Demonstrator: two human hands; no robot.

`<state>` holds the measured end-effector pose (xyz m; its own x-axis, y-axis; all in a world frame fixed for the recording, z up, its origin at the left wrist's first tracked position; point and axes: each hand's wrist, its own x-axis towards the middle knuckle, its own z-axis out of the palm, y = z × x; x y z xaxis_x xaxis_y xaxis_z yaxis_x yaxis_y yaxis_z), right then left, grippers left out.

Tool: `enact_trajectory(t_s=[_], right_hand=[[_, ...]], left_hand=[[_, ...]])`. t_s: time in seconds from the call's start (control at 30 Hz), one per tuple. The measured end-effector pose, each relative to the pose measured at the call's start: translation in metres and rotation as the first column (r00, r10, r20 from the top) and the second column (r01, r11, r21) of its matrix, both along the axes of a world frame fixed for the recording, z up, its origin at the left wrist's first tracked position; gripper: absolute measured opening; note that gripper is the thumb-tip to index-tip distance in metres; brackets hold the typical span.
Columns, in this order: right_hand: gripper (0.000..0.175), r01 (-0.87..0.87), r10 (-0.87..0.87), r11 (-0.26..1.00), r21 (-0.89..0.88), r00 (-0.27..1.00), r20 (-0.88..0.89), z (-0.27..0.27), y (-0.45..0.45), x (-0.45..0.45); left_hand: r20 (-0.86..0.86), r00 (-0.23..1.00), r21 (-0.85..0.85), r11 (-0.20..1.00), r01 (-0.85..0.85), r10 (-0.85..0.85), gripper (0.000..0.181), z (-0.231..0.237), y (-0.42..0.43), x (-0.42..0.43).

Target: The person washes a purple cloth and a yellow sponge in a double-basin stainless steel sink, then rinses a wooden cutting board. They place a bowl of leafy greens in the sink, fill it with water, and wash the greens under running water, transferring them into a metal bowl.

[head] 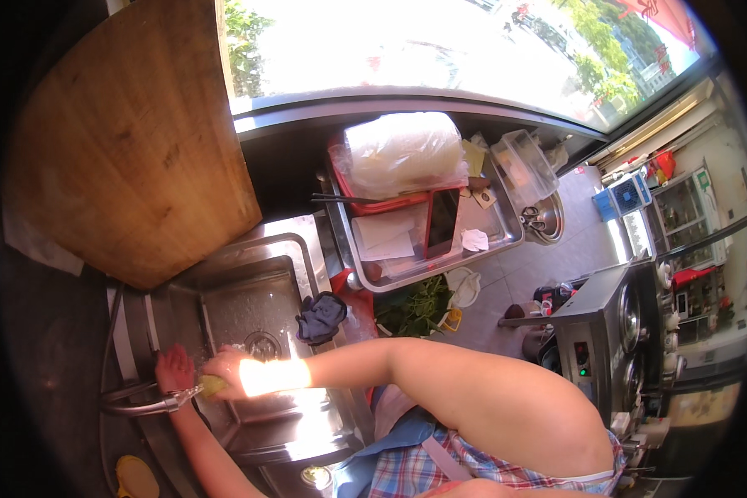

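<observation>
Over the stainless steel sink (249, 408), my right hand (227, 373) grips a yellow-green object (211, 385), perhaps a sponge; its kind is unclear. Close by on the left, my left hand (175, 368) is raised with its reddish palm showing and holds nothing. Water runs from the metal faucet (146, 407) at my left wrist, beside the held object. A drain (263, 345) shows in the basin beyond my right hand. Bright sunlight washes out my right wrist. A dark, bunched cloth or glove (322, 317) lies on the sink's rim.
A large wooden board (131, 137) leans beyond the sink. A metal tray (504, 239) holds a plastic-wrapped roll (404, 152), a phone (442, 223) and papers. Leafy greens (417, 308) fill a container below. Cooking equipment (604, 305) stands at right. A yellow oval item (137, 477) lies lower left.
</observation>
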<state>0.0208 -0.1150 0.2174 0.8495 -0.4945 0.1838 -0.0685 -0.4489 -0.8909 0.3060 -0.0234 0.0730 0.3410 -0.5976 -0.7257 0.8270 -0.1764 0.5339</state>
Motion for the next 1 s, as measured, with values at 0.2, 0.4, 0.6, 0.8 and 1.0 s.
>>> enact_trajectory(t_s=[0.2, 0.4, 0.6, 0.8, 1.0], right_hand=[[0.042, 0.022, -0.026, 0.977, 0.212, 1.000, 0.014, 0.019, -0.011, -0.002], [0.044, -0.017, 0.012, 0.999, 0.047, 0.993, 0.116, 0.013, -0.009, 0.001], [0.043, -0.004, -0.022, 0.981, 0.193, 0.991, 0.132, 0.013, -0.010, -0.003], [0.043, 0.071, -0.059, 0.915, 0.397, 0.997, -0.042, 0.020, -0.010, -0.018], [0.041, 0.036, -0.133, 0.840, 0.542, 0.981, 0.142, 0.020, -0.010, -0.042]], left_hand=[[-0.106, 0.994, -0.283, 0.958, -0.048, 0.019, 0.031, -0.011, -0.004, 0.004], [-0.299, 0.950, -0.542, 0.805, -0.242, 0.084, 0.019, 0.027, -0.015, -0.027], [-0.474, 0.840, -0.400, 0.786, -0.471, 0.262, 0.013, 0.011, -0.029, 0.003], [-0.666, 0.564, -0.142, 0.659, -0.739, 0.488, 0.015, -0.040, -0.035, 0.084], [-0.069, 0.845, -0.500, 0.714, -0.489, 0.531, 0.034, -0.006, -0.037, 0.004]])
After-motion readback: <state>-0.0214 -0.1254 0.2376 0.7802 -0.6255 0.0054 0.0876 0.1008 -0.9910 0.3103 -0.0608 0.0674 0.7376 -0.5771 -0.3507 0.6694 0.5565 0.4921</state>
